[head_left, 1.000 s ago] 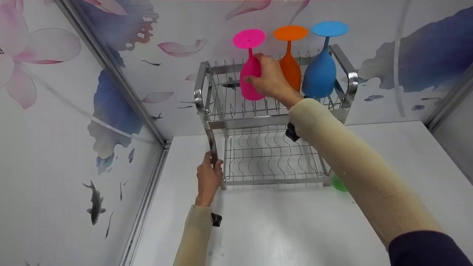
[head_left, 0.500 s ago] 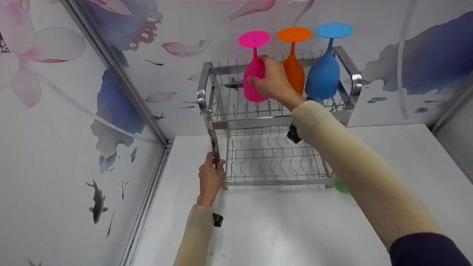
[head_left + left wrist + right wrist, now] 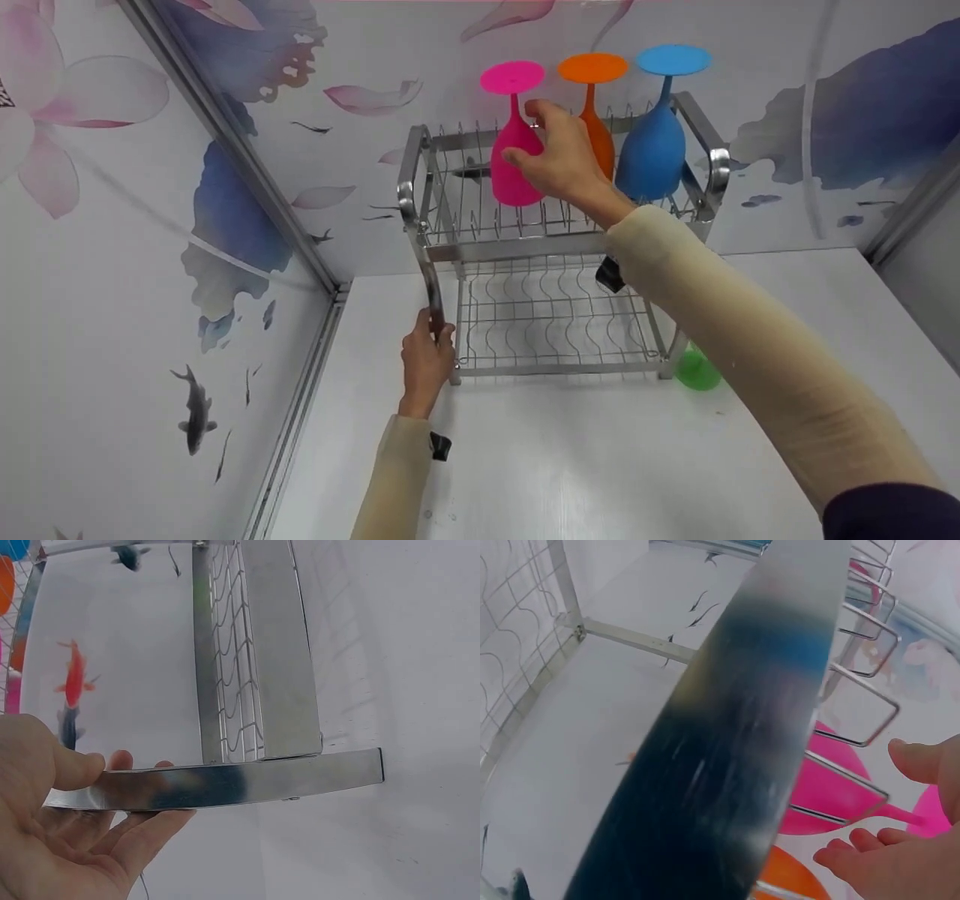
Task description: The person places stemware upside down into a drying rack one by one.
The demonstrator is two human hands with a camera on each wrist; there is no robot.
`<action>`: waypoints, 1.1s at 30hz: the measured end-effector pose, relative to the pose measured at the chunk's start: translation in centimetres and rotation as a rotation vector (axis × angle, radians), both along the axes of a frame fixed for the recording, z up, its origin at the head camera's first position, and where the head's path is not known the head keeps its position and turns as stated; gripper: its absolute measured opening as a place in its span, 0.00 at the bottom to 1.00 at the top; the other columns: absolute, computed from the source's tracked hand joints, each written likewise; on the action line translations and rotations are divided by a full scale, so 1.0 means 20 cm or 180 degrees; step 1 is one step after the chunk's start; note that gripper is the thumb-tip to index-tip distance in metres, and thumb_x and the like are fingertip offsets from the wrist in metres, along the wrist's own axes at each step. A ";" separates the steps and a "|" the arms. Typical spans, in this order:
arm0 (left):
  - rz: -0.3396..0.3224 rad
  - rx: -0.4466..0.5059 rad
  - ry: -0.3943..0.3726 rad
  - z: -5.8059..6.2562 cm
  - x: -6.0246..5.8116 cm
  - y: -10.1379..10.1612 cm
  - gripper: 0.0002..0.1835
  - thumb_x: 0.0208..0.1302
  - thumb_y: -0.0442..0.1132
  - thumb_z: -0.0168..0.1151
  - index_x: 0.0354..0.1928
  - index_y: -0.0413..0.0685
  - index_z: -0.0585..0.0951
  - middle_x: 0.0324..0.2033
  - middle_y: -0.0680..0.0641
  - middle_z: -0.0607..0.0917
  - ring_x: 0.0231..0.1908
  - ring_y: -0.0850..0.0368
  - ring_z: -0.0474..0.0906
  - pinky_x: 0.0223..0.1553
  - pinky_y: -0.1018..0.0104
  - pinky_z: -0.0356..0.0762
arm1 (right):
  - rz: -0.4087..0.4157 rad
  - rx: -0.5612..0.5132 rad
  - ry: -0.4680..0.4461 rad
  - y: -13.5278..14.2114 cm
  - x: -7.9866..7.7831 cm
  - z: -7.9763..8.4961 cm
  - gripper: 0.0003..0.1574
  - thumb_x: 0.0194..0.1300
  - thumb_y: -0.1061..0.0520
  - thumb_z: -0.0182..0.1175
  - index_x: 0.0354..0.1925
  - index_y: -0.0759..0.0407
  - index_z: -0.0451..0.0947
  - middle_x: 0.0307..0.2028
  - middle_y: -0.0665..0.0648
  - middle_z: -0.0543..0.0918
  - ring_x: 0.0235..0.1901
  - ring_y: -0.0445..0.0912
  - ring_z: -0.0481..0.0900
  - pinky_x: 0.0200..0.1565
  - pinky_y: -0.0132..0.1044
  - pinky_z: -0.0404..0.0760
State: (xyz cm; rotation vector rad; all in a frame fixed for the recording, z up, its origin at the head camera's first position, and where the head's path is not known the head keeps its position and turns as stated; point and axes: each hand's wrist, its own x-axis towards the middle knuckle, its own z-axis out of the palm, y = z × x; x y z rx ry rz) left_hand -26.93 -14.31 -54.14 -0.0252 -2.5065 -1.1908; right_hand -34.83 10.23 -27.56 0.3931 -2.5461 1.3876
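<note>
A pink goblet (image 3: 514, 180) stands upside down on the upper tier of a metal dish rack (image 3: 517, 247). Beside it, my right hand (image 3: 566, 154) has its thumb and fingers spread apart. In the right wrist view that hand (image 3: 915, 847) shows nothing between thumb and fingers, with the pink bowl (image 3: 825, 787) behind the wire prongs. My left hand (image 3: 426, 367) grips the rack's front left leg; up close, the thumb and fingers wrap the flat metal bar (image 3: 225, 784). An orange goblet (image 3: 600, 142) and a blue goblet (image 3: 651, 157), also inverted, stand to the right.
Under the goblets is a lower wire tier (image 3: 555, 322). A green round object (image 3: 699, 371) lies by the rack's front right leg on the white surface (image 3: 555, 457). Floral wall panels rise behind (image 3: 375, 45) and at left (image 3: 112, 300).
My right hand has let go of the pink goblet and shifted slightly right, its fingers spreading. The goblet stays in place. The left hand keeps its hold on the rack leg.
</note>
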 end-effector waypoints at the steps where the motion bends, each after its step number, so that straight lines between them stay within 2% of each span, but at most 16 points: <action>1: 0.0001 0.0000 -0.0003 0.00 0.00 0.00 0.11 0.78 0.35 0.63 0.55 0.37 0.80 0.40 0.38 0.90 0.24 0.58 0.79 0.22 0.67 0.75 | 0.0020 0.0009 0.0035 0.01 0.01 0.01 0.44 0.74 0.53 0.69 0.79 0.63 0.64 0.76 0.61 0.72 0.77 0.54 0.69 0.75 0.42 0.75; 10: -0.0015 -0.0009 -0.0002 0.01 -0.01 0.02 0.12 0.78 0.36 0.63 0.56 0.37 0.79 0.36 0.40 0.89 0.24 0.58 0.78 0.23 0.67 0.74 | 0.0153 -0.0035 0.0301 0.16 0.21 0.00 0.41 0.74 0.52 0.69 0.77 0.60 0.67 0.75 0.59 0.73 0.78 0.53 0.69 0.78 0.43 0.70; 16: -0.0003 -0.0004 -0.0029 0.01 -0.01 0.01 0.12 0.77 0.34 0.64 0.56 0.37 0.80 0.38 0.39 0.90 0.24 0.58 0.79 0.21 0.68 0.74 | 0.0228 -0.0277 0.0576 0.34 0.37 -0.01 0.37 0.73 0.56 0.70 0.75 0.62 0.70 0.74 0.61 0.75 0.77 0.54 0.71 0.78 0.47 0.70; 22: 0.0002 -0.0018 -0.0050 0.01 -0.01 0.00 0.09 0.77 0.35 0.64 0.53 0.39 0.80 0.39 0.39 0.91 0.25 0.57 0.81 0.23 0.66 0.76 | 0.0118 -0.0667 0.0852 0.57 0.55 -0.06 0.34 0.71 0.64 0.69 0.72 0.63 0.74 0.70 0.60 0.79 0.73 0.51 0.75 0.76 0.39 0.72; 25: -0.0002 -0.0019 -0.0031 0.00 -0.01 0.00 0.09 0.77 0.36 0.64 0.53 0.39 0.79 0.40 0.39 0.91 0.27 0.55 0.82 0.25 0.63 0.80 | 0.0058 -0.0908 0.1119 0.69 0.61 -0.16 0.34 0.68 0.72 0.69 0.70 0.66 0.75 0.67 0.62 0.81 0.70 0.50 0.78 0.74 0.34 0.74; 27: 0.0002 -0.0017 -0.0004 0.00 0.00 0.00 0.10 0.77 0.35 0.64 0.54 0.38 0.79 0.40 0.38 0.91 0.29 0.54 0.83 0.27 0.61 0.82 | 0.0002 -0.0992 0.1288 0.77 0.64 -0.26 0.36 0.64 0.77 0.68 0.69 0.68 0.76 0.66 0.62 0.81 0.68 0.48 0.79 0.73 0.34 0.75; 33: 0.0009 -0.0030 0.0007 0.00 0.00 0.00 0.11 0.77 0.34 0.63 0.55 0.38 0.79 0.39 0.39 0.90 0.28 0.54 0.82 0.26 0.61 0.81 | -0.0356 -0.0632 0.1484 0.99 0.71 -0.66 0.48 0.50 0.84 0.72 0.69 0.71 0.74 0.66 0.65 0.80 0.69 0.45 0.78 0.71 0.31 0.76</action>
